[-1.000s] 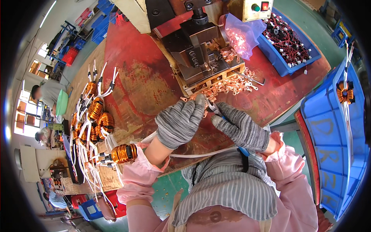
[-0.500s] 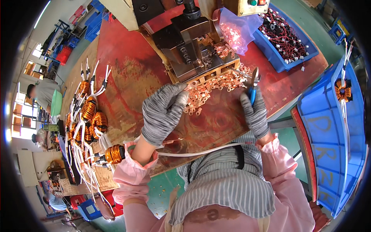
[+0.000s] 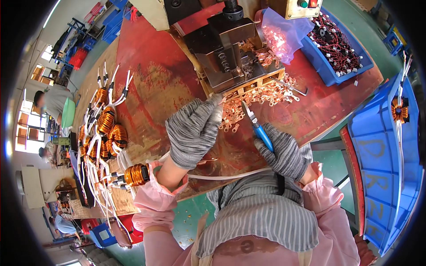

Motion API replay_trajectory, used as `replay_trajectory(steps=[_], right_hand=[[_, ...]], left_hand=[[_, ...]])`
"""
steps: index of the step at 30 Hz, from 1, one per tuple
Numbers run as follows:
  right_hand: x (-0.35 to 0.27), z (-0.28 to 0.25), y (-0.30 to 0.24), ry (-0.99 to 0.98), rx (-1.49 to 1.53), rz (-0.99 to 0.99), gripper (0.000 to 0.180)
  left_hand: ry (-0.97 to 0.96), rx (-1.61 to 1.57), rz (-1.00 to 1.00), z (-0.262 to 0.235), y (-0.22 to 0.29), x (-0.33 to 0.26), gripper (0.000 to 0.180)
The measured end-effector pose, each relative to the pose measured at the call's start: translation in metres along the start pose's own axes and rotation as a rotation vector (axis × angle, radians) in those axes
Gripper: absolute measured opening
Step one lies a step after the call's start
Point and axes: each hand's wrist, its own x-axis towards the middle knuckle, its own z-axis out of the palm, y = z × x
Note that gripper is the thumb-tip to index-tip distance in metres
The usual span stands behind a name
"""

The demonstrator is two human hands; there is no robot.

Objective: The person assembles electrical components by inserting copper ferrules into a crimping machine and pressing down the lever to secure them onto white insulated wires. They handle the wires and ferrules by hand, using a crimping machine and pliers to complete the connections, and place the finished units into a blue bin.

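I noted my knit-gloved left hand pinching among loose copper ring terminals on the worn red bench; the right hand gripped one blue-handled pliers.

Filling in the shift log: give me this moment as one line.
left hand: grey knit glove, fingertips at loose copper ring terminals | right hand: holds blue-handled pliers | dark metal press behind | red worn tabletop
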Motion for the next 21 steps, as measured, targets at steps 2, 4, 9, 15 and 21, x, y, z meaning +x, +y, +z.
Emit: replay_trajectory(steps=[2,4,9,15,21], right_hand=[[-0.001,0.004,0.002,-0.063,0.106,0.011,0.032],[-0.001,0.008,0.001,-0.088,0.224,0.021,0.038],[0.004,0.006,-0.013,0.012,0.039,-0.002,0.046],[0.001,0.001,-0.018,-0.039,0.000,0.126,0.051],[0.000,0.003,-0.015,-0.041,0.039,0.078,0.053]], left_hand=[[0.023,0.073,0.042,0.002,0.002,-0.001,0.025],[0.053,0.073,0.073,0.005,0.003,-0.001,0.021],[0.058,0.170,0.118,0.001,0.006,-0.002,0.024],[0.086,0.283,0.198,0.006,0.000,-0.009,0.036],[0.050,0.289,0.185,0.004,0.007,-0.006,0.031]])
